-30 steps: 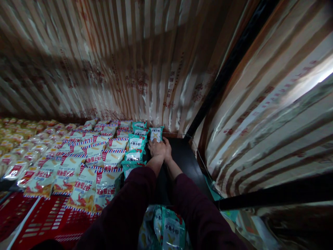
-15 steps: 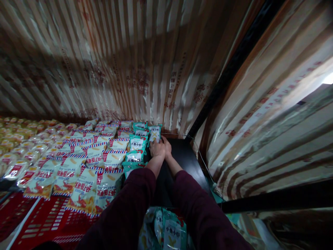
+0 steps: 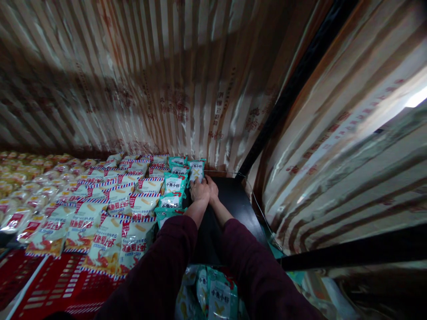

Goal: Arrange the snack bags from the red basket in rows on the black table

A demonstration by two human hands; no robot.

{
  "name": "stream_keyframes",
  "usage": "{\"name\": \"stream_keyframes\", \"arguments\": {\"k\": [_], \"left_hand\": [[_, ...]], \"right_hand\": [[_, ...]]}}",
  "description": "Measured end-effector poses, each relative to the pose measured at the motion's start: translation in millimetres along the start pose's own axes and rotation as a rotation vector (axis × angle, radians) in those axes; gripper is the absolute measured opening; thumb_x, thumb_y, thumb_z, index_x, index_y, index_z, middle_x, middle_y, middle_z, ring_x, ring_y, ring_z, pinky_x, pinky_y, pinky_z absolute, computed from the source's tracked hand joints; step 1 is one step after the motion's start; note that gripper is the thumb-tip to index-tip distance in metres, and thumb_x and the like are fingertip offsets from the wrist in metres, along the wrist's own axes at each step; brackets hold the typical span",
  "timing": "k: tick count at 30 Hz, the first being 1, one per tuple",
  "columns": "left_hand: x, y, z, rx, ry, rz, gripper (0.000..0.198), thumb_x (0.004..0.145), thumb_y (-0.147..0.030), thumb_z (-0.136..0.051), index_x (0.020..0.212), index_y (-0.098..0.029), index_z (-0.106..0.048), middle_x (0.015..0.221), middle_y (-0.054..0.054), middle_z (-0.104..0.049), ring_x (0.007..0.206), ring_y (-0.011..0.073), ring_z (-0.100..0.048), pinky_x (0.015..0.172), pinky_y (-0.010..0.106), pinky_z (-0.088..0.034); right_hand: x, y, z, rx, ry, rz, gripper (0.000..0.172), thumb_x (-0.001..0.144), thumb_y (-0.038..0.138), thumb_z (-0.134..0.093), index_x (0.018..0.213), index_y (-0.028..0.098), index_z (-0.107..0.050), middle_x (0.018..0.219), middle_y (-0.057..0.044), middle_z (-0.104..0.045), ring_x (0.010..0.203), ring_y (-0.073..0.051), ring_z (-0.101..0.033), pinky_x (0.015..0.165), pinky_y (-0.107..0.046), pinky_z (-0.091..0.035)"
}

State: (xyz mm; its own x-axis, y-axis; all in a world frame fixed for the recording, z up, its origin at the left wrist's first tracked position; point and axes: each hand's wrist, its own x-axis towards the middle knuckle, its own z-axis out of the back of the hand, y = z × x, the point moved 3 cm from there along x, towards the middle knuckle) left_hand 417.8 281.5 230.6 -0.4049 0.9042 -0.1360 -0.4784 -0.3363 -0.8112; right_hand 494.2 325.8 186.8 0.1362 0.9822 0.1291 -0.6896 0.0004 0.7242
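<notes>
At the back of the black shelf (image 3: 230,213), a small teal and white snack bag (image 3: 196,168) stands propped near the striped covering. My left hand (image 3: 200,192) is closed on its lower end, with the fingers bent. Against it, my right hand (image 3: 212,190) grips the bag's lower right side, its fingertips partly hidden. Directly left of my hands runs a column of matching teal snack bags (image 3: 174,183), leaning one in front of another. Below my forearms, more teal bags (image 3: 220,298) lie in a pile.
Rows of larger white snack bags (image 3: 144,202) with striped edges fill the shelf to the left, with small round wrapped packs (image 3: 40,189) beyond them. A red basket (image 3: 56,284) sits below at the front left. A dark post (image 3: 267,133) and thin wire border the right side.
The view has shifted very slightly. Both hands stay at the same snack bag, with no clear movement of it.
</notes>
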Motion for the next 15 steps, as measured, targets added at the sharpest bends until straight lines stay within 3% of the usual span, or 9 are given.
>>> {"name": "stream_keyframes", "arguments": {"k": [4, 7, 15], "left_hand": [[-5, 0, 4.6, -0.012, 0.010, 0.067, 0.046, 0.090, -0.040, -0.040, 0.128, -0.018, -0.053, 0.139, 0.015, -0.047, 0.117, 0.0278, -0.054, 0.099, 0.038, -0.041], [-6, 0, 6.9, -0.017, 0.018, 0.068, 0.047, 0.088, -0.039, -0.043, 0.129, -0.019, -0.052, 0.138, 0.015, -0.047, 0.116, 0.0276, -0.055, 0.098, 0.036, -0.041], [-23, -2, 12.0, 0.005, -0.006, 0.020, 0.038, 0.088, -0.029, -0.042, 0.117, -0.013, -0.060, 0.128, 0.019, -0.054, 0.110, 0.0260, -0.059, 0.094, 0.033, -0.043]], "right_hand": [[-5, 1, 5, 0.000, 0.020, -0.035, 0.044, 0.088, 0.029, -0.046, 0.130, 0.019, -0.053, 0.117, -0.013, -0.066, 0.106, -0.025, -0.062, 0.092, -0.036, -0.046], [-8, 1, 7, 0.038, 0.010, -0.020, 0.046, 0.085, 0.026, -0.049, 0.130, 0.018, -0.053, 0.118, -0.013, -0.065, 0.108, -0.025, -0.061, 0.094, -0.037, -0.045], [-31, 2, 14, 0.125, -0.105, 0.041, 0.042, 0.080, 0.020, -0.051, 0.121, 0.017, -0.059, 0.119, -0.012, -0.062, 0.113, -0.024, -0.056, 0.099, -0.037, -0.041]]}}
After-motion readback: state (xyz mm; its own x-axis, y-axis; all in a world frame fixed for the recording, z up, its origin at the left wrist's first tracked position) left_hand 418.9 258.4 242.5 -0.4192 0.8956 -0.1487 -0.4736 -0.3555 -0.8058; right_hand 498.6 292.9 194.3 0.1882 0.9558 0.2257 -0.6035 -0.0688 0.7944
